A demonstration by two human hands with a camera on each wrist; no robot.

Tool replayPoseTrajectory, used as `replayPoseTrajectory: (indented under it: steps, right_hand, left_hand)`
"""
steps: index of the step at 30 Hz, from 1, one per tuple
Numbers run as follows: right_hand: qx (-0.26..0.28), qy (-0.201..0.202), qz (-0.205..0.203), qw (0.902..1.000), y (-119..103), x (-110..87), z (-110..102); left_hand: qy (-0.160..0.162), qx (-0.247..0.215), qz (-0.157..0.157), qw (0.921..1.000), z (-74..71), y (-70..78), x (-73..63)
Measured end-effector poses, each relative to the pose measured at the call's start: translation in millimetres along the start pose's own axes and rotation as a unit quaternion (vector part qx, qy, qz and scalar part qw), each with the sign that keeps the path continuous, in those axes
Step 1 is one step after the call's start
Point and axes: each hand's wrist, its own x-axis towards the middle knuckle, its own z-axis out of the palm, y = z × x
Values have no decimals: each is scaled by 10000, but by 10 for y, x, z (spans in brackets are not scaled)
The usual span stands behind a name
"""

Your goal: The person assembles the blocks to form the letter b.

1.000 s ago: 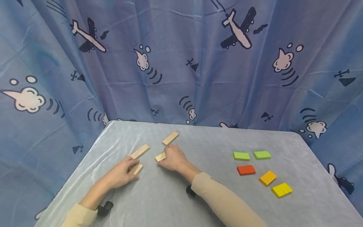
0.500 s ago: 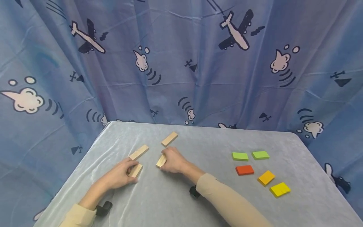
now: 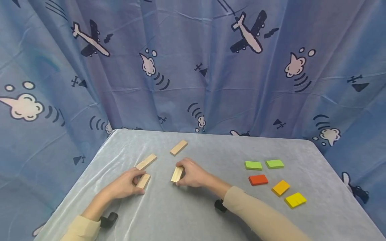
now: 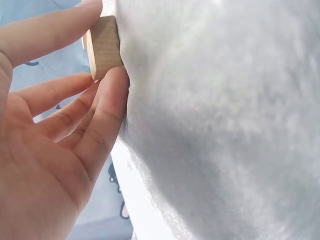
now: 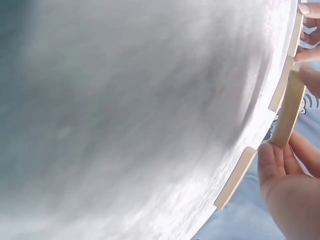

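Between the thumb and fingers of my left hand point(image 3: 126, 184) is a plain wooden block point(image 3: 143, 181), lying flat on the table at the left. In the left wrist view, the thumb is at one end of this block point(image 4: 106, 47) and the fingertips at the other. My right hand point(image 3: 194, 174) pinches a second wooden block point(image 3: 177, 174) by its ends, right of the first. The right wrist view shows that block point(image 5: 289, 110) lengthwise between thumb and fingers. Two more wooden blocks lie farther back, one point(image 3: 146, 162) just beyond my left hand, the other point(image 3: 179, 147) beyond my right.
Coloured blocks lie on the right side of the cloth-covered table point(image 3: 223, 154): two green, one of them nearer the middle point(image 3: 253, 165), a red point(image 3: 258, 179), an orange point(image 3: 280, 188) and a yellow point(image 3: 295, 200). A blue patterned curtain point(image 3: 181, 67) hangs behind the table.
My right hand has shifted right and a little nearer with its block, turning it to point more away from me. The left hand stays almost in place on its block.
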Motion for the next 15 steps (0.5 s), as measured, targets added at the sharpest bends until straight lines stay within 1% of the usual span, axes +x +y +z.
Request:
replayPoseTrajectory:
  steps: [5, 8, 15]
  right_hand:
    - [44, 8, -320, 9995, 61, -137, -76]
    - [34, 13, -411, 9991, 113, -222, -127]
    - [-10, -5, -211, 9998, 303, -413, -274]
  left_hand:
    - [-43, -149, -80, 9998, -19, -38, -3]
    - [-12, -215, -146, 9997, -12, -55, -2]
    - [10, -256, -255, 9993, 5, -22, -9]
